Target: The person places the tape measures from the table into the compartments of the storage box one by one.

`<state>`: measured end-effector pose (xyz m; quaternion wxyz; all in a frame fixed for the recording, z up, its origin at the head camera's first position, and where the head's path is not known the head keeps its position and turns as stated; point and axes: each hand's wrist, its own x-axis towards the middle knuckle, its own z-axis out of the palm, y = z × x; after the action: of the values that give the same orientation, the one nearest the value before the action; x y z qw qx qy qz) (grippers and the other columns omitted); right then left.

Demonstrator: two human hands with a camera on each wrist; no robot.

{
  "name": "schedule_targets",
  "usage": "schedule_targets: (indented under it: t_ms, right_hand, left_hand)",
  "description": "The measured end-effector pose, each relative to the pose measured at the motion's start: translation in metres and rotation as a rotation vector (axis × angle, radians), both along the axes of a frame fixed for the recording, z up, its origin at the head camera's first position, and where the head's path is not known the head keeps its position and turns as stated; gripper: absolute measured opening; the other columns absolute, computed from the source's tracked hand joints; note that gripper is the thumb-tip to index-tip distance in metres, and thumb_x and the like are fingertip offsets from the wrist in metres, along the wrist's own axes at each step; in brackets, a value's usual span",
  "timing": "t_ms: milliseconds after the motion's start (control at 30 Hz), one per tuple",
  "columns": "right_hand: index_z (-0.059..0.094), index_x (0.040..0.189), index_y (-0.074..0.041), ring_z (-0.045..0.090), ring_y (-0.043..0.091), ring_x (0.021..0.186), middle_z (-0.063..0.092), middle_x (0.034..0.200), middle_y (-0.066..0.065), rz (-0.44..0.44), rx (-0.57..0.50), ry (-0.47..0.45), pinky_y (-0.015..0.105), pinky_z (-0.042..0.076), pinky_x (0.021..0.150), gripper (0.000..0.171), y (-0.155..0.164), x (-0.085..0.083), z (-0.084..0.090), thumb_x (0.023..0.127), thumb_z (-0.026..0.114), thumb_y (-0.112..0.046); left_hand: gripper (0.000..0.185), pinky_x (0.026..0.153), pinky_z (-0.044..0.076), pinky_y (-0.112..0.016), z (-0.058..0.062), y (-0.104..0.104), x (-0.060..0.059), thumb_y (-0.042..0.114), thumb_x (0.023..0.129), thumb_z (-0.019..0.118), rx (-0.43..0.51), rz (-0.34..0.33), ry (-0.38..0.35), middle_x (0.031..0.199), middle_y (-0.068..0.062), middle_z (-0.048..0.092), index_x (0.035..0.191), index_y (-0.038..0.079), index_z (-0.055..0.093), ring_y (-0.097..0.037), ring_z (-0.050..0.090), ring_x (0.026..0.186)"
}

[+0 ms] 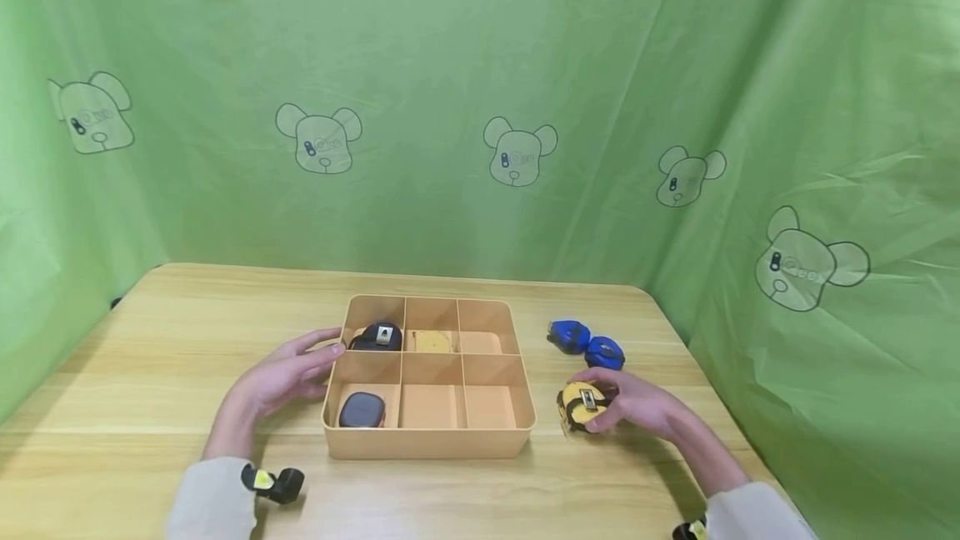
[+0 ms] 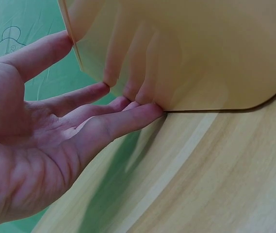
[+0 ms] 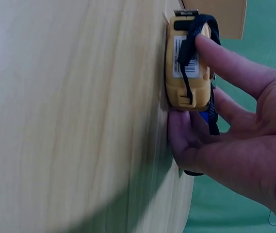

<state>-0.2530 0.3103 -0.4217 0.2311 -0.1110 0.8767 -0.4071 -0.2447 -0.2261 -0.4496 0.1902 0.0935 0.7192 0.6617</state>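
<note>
Tan box: six compartments, on the wooden table.
Dark rounded case: in the box's 8 o'clock compartment.
Right hand: thumb and fingers grip a yellow tape measure at the box's 3 o'clock, apart from it.
Left hand: fingers spread wide at 9 o'clock, tips touching the box's wall.
Black tape measure: 10 o'clock compartment.
Yellow object: 12 o'clock compartment, partly hidden.
Blue tape measures: two, close together at 2 o'clock.
Green curtain: behind the table, printed with bear faces.
</note>
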Motion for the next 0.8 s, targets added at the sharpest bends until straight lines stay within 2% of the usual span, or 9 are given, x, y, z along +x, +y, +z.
schedule_targets:
  t_ms: [100, 233, 400, 633, 800]
  right_hand:
    - [0.054, 0.141, -0.008, 0.057, 0.028, 0.113, 0.055, 0.138, 0.018, -0.039, 0.023, 0.032, 0.049, 0.050, 0.097, 0.075, -0.006, -0.003, -0.001, 0.073, 0.084, -0.014]
    - [0.054, 0.143, -0.009, 0.055, 0.032, 0.119, 0.053, 0.141, 0.019, -0.073, 0.048, 0.072, 0.064, 0.045, 0.103, 0.077, -0.012, -0.006, -0.002, 0.073, 0.085, -0.018]
    - [0.055, 0.143, -0.009, 0.055, 0.034, 0.121, 0.056, 0.139, 0.019, -0.095, 0.042, 0.096, 0.064, 0.043, 0.106, 0.076, -0.018, -0.010, -0.004, 0.074, 0.086, -0.020]
    - [0.053, 0.143, -0.007, 0.057, 0.034, 0.120, 0.056, 0.139, 0.022, -0.136, 0.021, 0.082, 0.063, 0.042, 0.108, 0.077, -0.024, -0.009, -0.004, 0.074, 0.086, -0.016]
    - [0.048, 0.148, -0.007, 0.054, 0.043, 0.126, 0.048, 0.147, 0.027, -0.166, 0.019, 0.086, 0.071, 0.039, 0.108, 0.087, -0.030, -0.004, -0.003, 0.071, 0.087, -0.014]
  left_hand:
    - [0.074, 0.116, 0.039, -0.058, 0.000, -0.001, 0.000, 0.033, 0.106, 0.053, 0.004, 0.000, 0.000, 0.163, -0.029, 0.024, 0.162, 0.004, 0.014, -0.050, 0.024, 0.150]
    - [0.074, 0.116, 0.040, -0.058, 0.000, -0.001, 0.000, 0.033, 0.105, 0.053, 0.006, 0.001, 0.000, 0.163, -0.029, 0.024, 0.162, 0.004, 0.014, -0.050, 0.024, 0.150]
    - [0.075, 0.115, 0.041, -0.057, 0.000, 0.000, 0.000, 0.033, 0.105, 0.054, 0.007, 0.002, -0.002, 0.163, -0.030, 0.025, 0.162, 0.004, 0.015, -0.050, 0.025, 0.149]
    - [0.075, 0.115, 0.040, -0.057, -0.001, -0.001, 0.000, 0.033, 0.105, 0.054, 0.011, 0.003, -0.003, 0.162, -0.029, 0.026, 0.162, 0.004, 0.015, -0.050, 0.025, 0.149]
    - [0.075, 0.116, 0.040, -0.057, -0.002, -0.001, -0.001, 0.034, 0.105, 0.054, 0.011, -0.003, -0.003, 0.163, -0.029, 0.025, 0.162, 0.004, 0.015, -0.049, 0.024, 0.150]
